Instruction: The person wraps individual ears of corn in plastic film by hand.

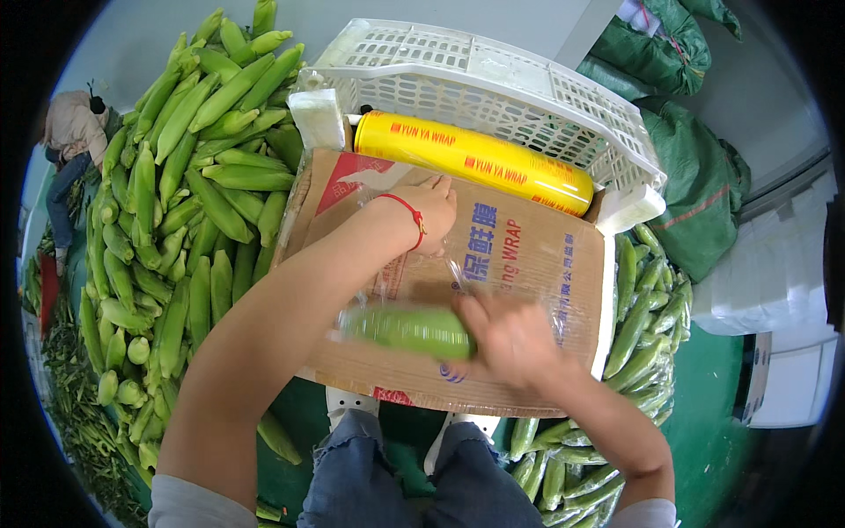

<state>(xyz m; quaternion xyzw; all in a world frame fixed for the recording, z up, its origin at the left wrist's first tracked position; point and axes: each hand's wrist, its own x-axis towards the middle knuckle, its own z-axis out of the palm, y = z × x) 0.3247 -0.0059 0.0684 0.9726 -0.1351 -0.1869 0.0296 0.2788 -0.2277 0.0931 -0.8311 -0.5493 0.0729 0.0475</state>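
Note:
An ear of corn (409, 330) in green husk lies across the lower middle of a cardboard sheet (528, 387), smeared by motion. My right hand (510, 339) is closed around its right end. Clear cling film (451, 268) glints on the cardboard between the corn and my left hand (427, 211), which wears a red string bracelet. The left fingers are curled near the cardboard's upper part, with film at them; their tips are partly hidden. Just beyond lies a yellow-wrapped roll of cling film (475, 158), held across the end of a white plastic crate (493, 75).
Unwrapped corn (202, 176) is heaped high on the left. Film-wrapped ears (642, 326) are piled on the right. Green sacks (695, 185) stand at the upper right. Another person (75, 141) is at the far left. Loose husks (79, 396) litter the green floor (722, 378).

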